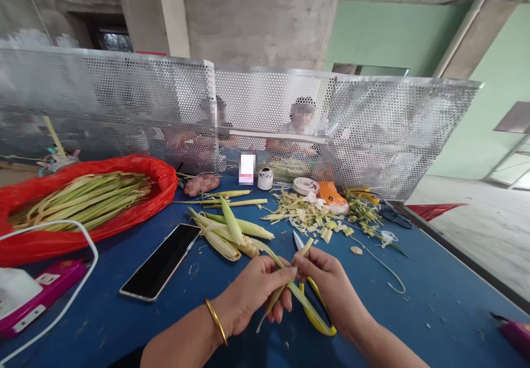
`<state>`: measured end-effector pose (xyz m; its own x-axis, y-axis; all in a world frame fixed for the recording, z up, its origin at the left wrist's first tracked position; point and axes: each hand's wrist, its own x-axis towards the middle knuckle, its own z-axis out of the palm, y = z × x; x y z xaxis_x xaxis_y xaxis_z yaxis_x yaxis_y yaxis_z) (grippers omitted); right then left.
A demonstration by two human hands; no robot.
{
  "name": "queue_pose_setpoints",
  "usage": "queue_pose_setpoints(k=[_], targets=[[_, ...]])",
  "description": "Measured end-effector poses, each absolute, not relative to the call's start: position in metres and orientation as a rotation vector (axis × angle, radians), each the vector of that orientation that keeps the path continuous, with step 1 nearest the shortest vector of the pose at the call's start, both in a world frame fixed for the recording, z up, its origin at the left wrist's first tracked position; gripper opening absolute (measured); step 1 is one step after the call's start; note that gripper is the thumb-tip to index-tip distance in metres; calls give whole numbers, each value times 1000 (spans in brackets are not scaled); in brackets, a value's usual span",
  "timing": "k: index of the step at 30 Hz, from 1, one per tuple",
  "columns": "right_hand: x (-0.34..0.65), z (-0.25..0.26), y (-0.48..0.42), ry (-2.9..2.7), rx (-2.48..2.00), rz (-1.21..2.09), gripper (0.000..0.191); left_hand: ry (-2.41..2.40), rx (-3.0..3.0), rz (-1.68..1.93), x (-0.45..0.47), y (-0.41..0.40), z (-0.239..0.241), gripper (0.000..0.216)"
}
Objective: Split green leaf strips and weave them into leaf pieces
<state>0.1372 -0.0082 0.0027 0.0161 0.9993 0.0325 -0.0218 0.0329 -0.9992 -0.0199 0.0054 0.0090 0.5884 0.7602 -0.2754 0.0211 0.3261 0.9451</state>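
My left hand (265, 282), with a gold bangle at the wrist, pinches pale green husk strips (305, 301) between thumb and fingers. Opposite it, my right hand (325, 274) has its fingertips closed on the same strips, close to the left thumb. One strip end hangs below the left fingers, and another runs down to the right. Beneath the hands lie scissors (331, 330) with yellow handles, partly hidden. Just beyond the left hand is a small pile of what look like corn husks (236, 230).
A red bag (165, 183) of long strips stands left, near a phone (161, 263) and a purple power strip (49, 288). Husk scraps (298, 210), a tape roll (306, 185) and a white jar (265, 179) lie ahead. Behind a perforated metal screen (265, 97) sit two people.
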Motion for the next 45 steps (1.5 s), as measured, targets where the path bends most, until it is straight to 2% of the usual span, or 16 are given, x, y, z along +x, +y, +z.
queue_pose_setpoints(k=[5, 11, 22, 35, 39, 42, 45], targets=[[139, -1, -7, -1268, -1187, 1191, 41, 839, 1110, 512, -20, 3, 11, 30], [139, -7, -7, -1269, -1255, 1048, 38, 846, 1093, 484, -20, 3, 11, 21], [138, -10, -7, -1371, -1271, 914, 26, 955, 933, 527, -19, 2, 7, 28], [139, -12, -9, -1366, -1294, 869, 23, 938, 1098, 472, -17, -1, 12, 23], [143, -13, 0, -1462, -1312, 897, 28, 999, 1053, 539, -16, -2, 8, 23], [151, -6, 1, -1385, -1308, 702, 25, 1035, 941, 666, -18, 2, 8, 29], [159, 2, -8, -1303, -1316, 174, 20, 1070, 912, 876, -21, 9, 10, 35]])
